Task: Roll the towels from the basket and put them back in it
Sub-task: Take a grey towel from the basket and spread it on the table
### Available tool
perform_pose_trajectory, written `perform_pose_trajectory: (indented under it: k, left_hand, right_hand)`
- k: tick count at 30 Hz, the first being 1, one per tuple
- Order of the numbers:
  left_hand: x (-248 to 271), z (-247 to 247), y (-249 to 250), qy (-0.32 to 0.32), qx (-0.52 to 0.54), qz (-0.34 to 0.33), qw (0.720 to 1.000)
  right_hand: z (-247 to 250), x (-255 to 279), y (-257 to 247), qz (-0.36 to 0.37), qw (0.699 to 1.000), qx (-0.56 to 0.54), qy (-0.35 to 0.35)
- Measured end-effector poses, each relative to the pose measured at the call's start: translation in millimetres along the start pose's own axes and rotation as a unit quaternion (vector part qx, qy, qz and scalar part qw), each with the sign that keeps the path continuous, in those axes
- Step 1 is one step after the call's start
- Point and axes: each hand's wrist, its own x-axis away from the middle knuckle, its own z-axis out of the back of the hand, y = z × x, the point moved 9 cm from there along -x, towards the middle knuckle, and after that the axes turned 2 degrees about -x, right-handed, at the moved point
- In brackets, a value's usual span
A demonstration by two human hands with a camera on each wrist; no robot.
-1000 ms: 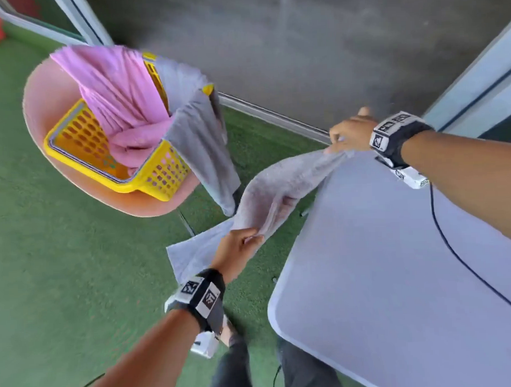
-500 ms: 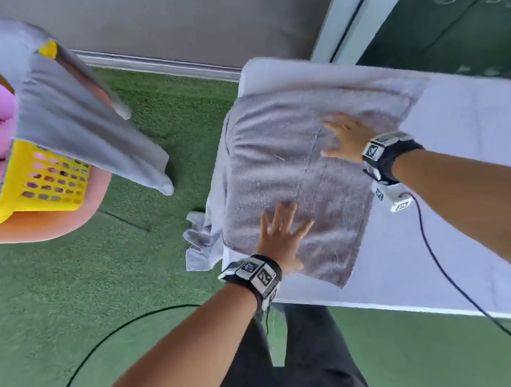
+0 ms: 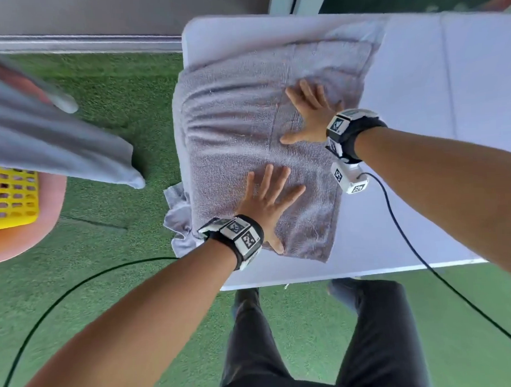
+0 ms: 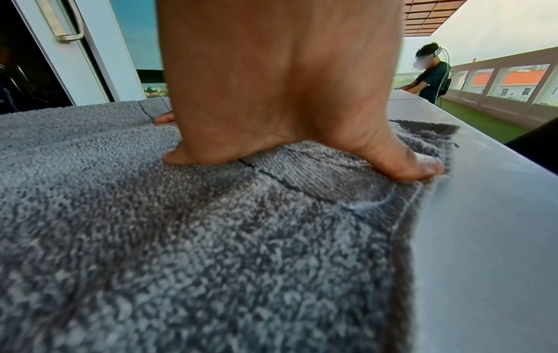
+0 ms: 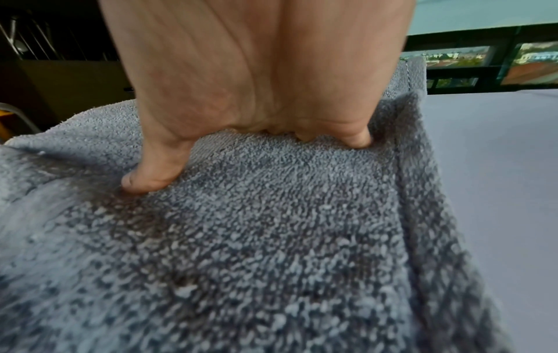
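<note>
A grey towel (image 3: 234,130) lies spread over the left end of the white table (image 3: 448,99), one corner hanging off the left edge. My left hand (image 3: 266,198) presses flat on its near part, fingers spread. Farther back, my right hand (image 3: 309,116) lies flat on the towel as well. The wrist views show the left hand (image 4: 271,133) and right hand (image 5: 241,133) pushing palms into the grey towel (image 4: 211,238) (image 5: 241,238). The yellow basket (image 3: 11,199) sits on a pink chair (image 3: 33,238) at the far left, with another grey towel (image 3: 49,142) draped over it.
Green artificial turf (image 3: 107,285) covers the floor around the table. Black cables (image 3: 63,295) trail from both wrists. My legs stand at the table's near edge. In the left wrist view another person (image 4: 431,76) stands far off by a railing.
A second ago both hands held the grey towel stretched in the air beside the basket. It now lies on the table, and both hands have flattened onto it and slid a little.
</note>
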Motion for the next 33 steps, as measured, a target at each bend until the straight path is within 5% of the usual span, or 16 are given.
perform_pose_trajectory:
  k: [6,12,22,33]
  left_hand:
    - [-25.8,6.7,29.8,0.002,0.018,0.029,0.999]
    - [-90.5,34.1,113.5,-0.005,0.062,0.072,0.995]
    - [-258.3,98.0,347.0,-0.020,0.104,0.115,0.988]
    - [-391.0,148.5,526.3,-0.084,0.075,0.095,0.989]
  right_hand:
    - [8.1,-5.9,21.8,0.019,0.999,0.037,-0.023]
    - [26.2,4.4,88.9,0.054,0.996,0.047,-0.047]
    - [70.9,65.8,350.9,0.103,0.987,0.102,-0.064]
    - [105.2,132.6,604.2,0.023,0.997,0.049,-0.063]
